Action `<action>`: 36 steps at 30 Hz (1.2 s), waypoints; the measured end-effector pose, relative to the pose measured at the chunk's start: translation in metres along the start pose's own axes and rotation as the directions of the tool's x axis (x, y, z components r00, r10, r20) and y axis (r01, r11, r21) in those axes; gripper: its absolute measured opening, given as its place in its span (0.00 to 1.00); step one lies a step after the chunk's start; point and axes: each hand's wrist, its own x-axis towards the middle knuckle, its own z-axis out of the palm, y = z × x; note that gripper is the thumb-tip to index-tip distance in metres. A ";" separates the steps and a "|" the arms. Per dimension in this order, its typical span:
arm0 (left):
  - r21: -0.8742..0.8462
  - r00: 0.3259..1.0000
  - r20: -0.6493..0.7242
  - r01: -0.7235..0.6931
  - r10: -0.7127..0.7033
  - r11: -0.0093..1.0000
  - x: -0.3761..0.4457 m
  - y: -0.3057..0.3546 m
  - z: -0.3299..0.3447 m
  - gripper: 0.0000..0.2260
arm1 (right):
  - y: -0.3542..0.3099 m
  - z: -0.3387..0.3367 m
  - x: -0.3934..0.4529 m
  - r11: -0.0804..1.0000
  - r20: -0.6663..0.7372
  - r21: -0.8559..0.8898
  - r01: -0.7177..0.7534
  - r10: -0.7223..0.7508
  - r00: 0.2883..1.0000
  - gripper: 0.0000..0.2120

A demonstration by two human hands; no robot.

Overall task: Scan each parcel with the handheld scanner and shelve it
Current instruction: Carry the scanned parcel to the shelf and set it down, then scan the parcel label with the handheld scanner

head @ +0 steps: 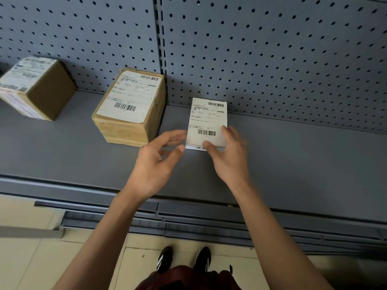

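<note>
A small flat white parcel (206,120) with a barcode label lies on the grey shelf (293,153), its far end against the pegboard. My right hand (227,155) has its thumb and fingers touching the parcel's near right corner, fingers spread. My left hand (157,162) hovers just left of the parcel with curled, parted fingers, holding nothing. Two brown cardboard parcels stand further left on the same shelf: a labelled one (129,107) in the middle and another (35,86) at the far left. No scanner is in view.
A grey pegboard (272,49) backs the shelf, with a vertical upright (160,34) between its panels. The shelf's front lip (62,187) runs below my wrists. A lower shelf edge (209,222), tiled floor and my shoes (184,260) show beneath.
</note>
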 end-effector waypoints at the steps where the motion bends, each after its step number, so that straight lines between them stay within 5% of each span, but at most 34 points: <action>1: 0.008 1.000 -0.006 0.007 -0.007 1.000 0.001 0.000 0.001 0.15 | 0.001 -0.001 0.001 1.000 0.008 -0.014 0.004 -0.003 1.000 0.27; 8: 0.088 0.999 -0.036 0.033 -0.030 0.996 0.004 0.004 0.010 0.15 | 0.017 -0.021 0.004 0.998 0.079 0.034 0.057 -0.060 0.995 0.26; 21: 0.336 0.993 -0.112 0.077 -0.041 0.939 -0.024 0.026 0.008 0.20 | 0.004 -0.050 0.008 0.898 0.081 0.077 0.433 -0.438 0.895 0.17; 36: 0.377 0.898 -0.439 0.206 -0.022 0.903 -0.160 0.015 -0.161 0.18 | -0.153 0.069 -0.089 0.740 0.257 0.274 0.614 -0.672 0.695 0.20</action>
